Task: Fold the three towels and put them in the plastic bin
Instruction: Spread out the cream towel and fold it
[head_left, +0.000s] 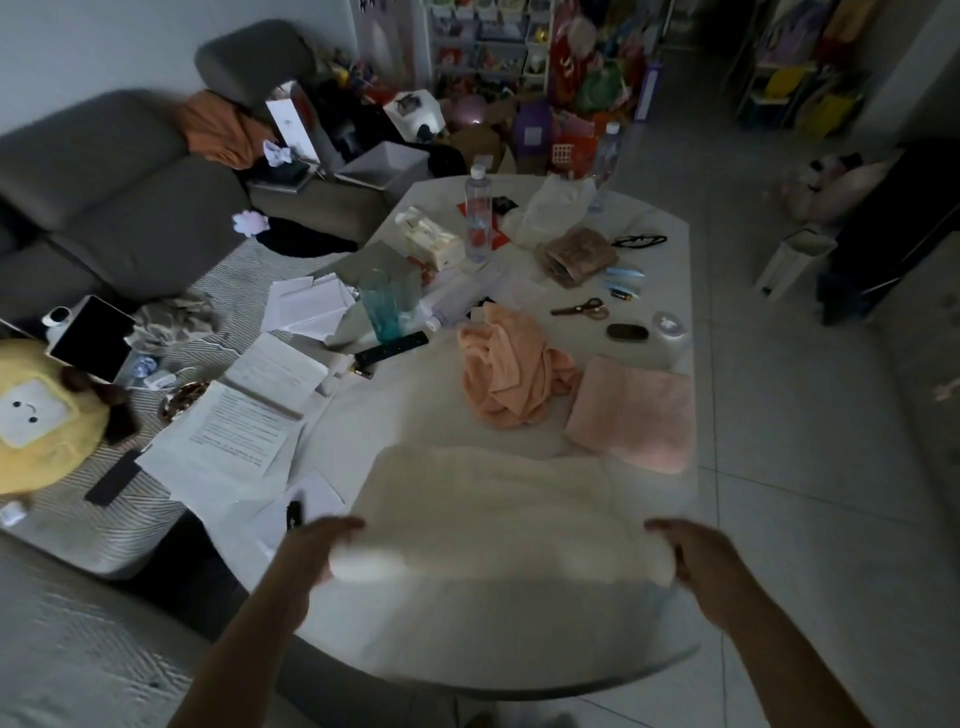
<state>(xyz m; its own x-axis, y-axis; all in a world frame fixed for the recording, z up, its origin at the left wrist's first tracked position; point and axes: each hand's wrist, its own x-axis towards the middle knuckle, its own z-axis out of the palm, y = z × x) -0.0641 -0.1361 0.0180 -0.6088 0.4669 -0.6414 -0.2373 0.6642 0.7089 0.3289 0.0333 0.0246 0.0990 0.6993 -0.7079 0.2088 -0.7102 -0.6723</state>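
A dim living room seen from above, looking down at a white table (395, 415) cluttered at its far end. At the near edge of the table lies a white towel (493, 509), spread flat with its near edge rolled or folded up towards the viewer. The left hand (311, 551) holds the towel's near left corner, its grip curled round the folded edge with the thumb on top. The right hand (701, 556) holds the near right corner in the same way, fingers wrapped round the cloth. Both forearms reach in from the bottom of the view.

Beyond the white towel, towards the middle of the table, a peach towel (511, 369) lies crumpled in a heap. Just to its right a pink towel (634, 410) lies folded into a neat rectangle near the table's right edge.

Farther back on the table stand a clear water bottle (478, 215) and a teal glass (382, 306), with scissors (582, 309), a black remote control (392, 348) and loose papers (249, 415) around them. A white plastic bin (384, 169) sits on the grey sofa (104, 197) past the table's far left corner. A yellow plush toy (36, 415) lies at the left edge of the view.
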